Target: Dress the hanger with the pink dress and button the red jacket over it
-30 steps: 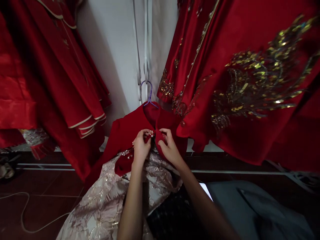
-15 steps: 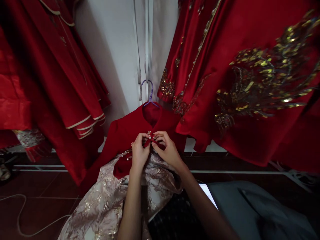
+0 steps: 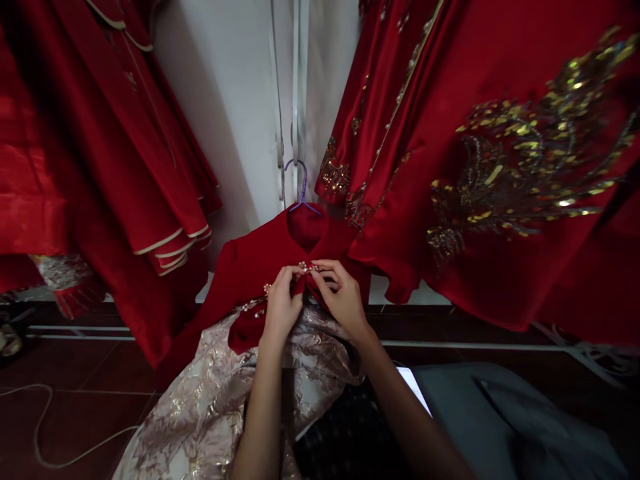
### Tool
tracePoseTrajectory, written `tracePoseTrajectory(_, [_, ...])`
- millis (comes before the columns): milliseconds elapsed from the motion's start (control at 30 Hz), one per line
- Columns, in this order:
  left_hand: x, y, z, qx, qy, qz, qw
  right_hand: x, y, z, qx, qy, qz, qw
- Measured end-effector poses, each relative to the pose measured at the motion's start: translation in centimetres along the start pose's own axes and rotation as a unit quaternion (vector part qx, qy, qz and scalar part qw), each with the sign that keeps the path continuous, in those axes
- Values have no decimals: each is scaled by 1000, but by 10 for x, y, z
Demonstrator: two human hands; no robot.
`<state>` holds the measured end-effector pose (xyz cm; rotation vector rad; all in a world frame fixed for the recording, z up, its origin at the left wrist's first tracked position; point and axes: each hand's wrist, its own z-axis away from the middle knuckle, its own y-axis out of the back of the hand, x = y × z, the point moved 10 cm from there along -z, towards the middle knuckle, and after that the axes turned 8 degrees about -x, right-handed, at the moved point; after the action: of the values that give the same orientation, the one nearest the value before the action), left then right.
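A red jacket [image 3: 255, 257] with a V-shaped neckline hangs on a purple hanger [image 3: 303, 187]. Pearl-like beaded fastenings [image 3: 307, 267] sit at its front opening, just under the neckline. My left hand [image 3: 283, 303] pinches the jacket's front edge on the left of the opening. On the opposite side, my right hand [image 3: 343, 297] has thumb and fingers closed on the other front edge beside the beads. The fingertips almost meet and partly hide the fastening. Below the jacket spreads a pale pink-and-gold patterned skirt [image 3: 200, 393].
Red garments [image 3: 125, 153] hang at left, and a red dress with gold sequins [image 3: 520, 167] hangs at right. Metal bars [image 3: 297, 100] hold the hanger. A lit phone [image 3: 414, 390] lies beside a grey-blue cushion-like surface [image 3: 465, 407]. A white cable [image 3: 45, 427] crosses the tiled floor.
My fingers have shifted slightly at the beaded fastening. The right fingertips are now closer to the left ones, across the opening. The view has moved a little.
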<state>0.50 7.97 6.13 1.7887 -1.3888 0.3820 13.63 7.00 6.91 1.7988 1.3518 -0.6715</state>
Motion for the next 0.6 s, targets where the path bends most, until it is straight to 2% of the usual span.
tracePoseTrajectory(133, [-3,1,0,3,16,18,1000,-3,-3,0,-15,7,16,1000])
tracePoseTrajectory(367, [0,1,0,-2,7,30,1000,0,-1,-2,-22,8,22,999])
tracePoseTrajectory(600, [14,1,3,-17,-2,-45,999,-5,1,-1,-27,23,41,999])
